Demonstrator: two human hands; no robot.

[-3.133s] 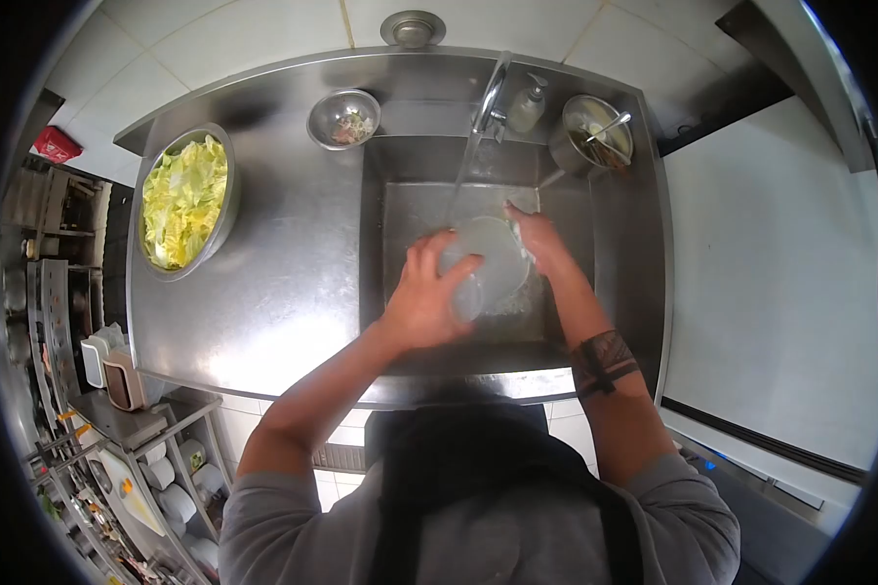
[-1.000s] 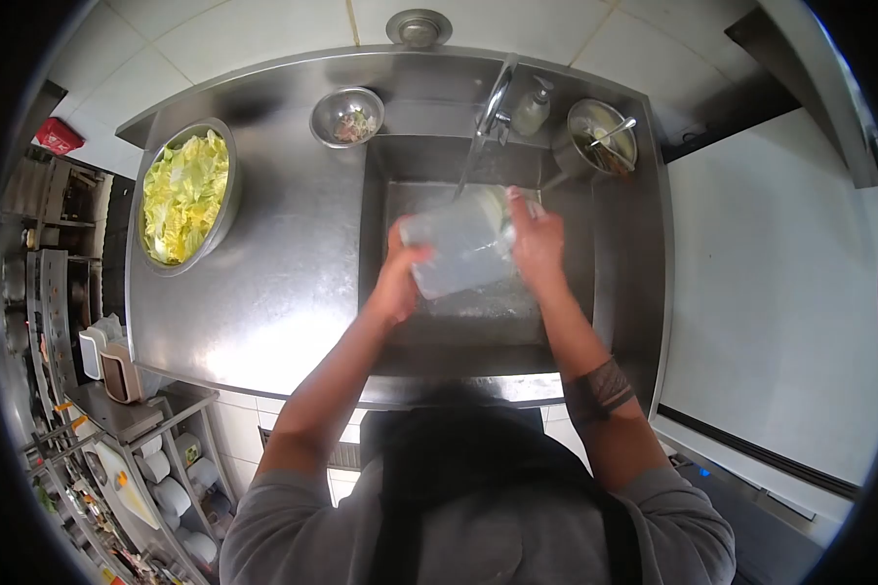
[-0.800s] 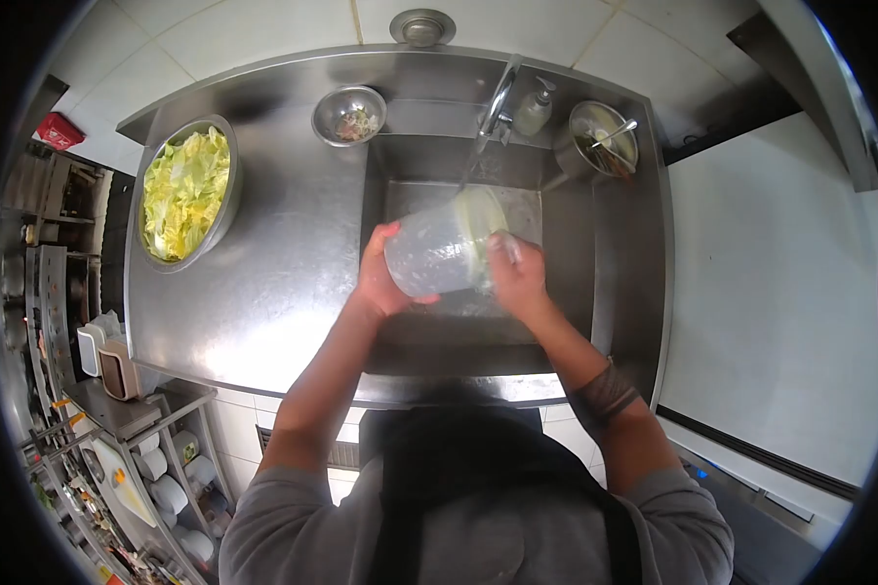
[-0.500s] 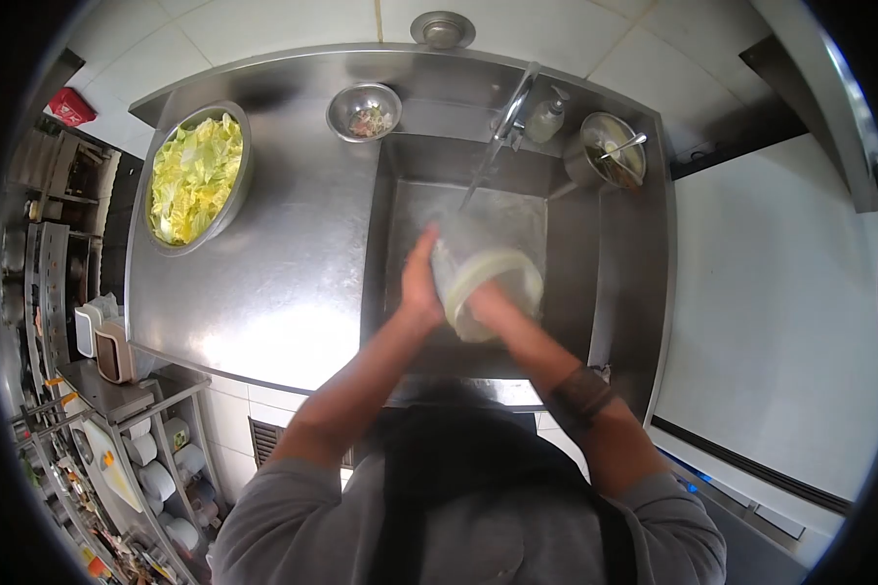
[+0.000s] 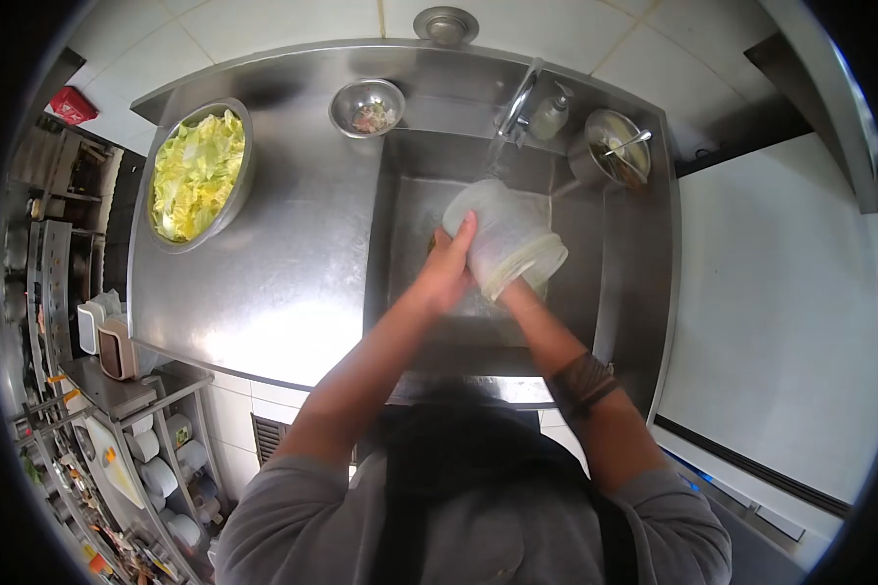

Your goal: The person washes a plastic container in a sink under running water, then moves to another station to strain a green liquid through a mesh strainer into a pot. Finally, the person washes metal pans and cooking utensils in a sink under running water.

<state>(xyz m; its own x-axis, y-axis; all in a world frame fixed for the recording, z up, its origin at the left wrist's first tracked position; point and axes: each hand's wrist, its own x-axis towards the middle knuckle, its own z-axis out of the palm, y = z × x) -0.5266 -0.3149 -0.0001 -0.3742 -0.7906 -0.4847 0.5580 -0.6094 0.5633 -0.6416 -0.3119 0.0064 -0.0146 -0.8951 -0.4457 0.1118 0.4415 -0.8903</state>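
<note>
Over the sink point(image 5: 429, 156), a translucent plastic tub point(image 5: 498, 229) is tilted with its pale greenish rim toward me. My left hand point(image 5: 448, 265) grips the tub's left side, thumb lying on the wall. Inside the tub is my right hand point(image 5: 507, 278), in past the wrist, so its fingers are hidden. Water runs from the faucet point(image 5: 519, 102) onto the tub's far end.
To the left on the steel counter point(image 5: 302, 224) stands a large bowl of chopped leafy greens point(image 5: 200, 175). A small metal bowl point(image 5: 367, 107) holds scraps. Behind the sink are a soap bottle point(image 5: 550, 115) and a pot point(image 5: 615, 146) with a spoon.
The tub has turned so its outer wall shows more and its mouth less. It has moved up and right, under the faucet's stream, with both hands moving along.
</note>
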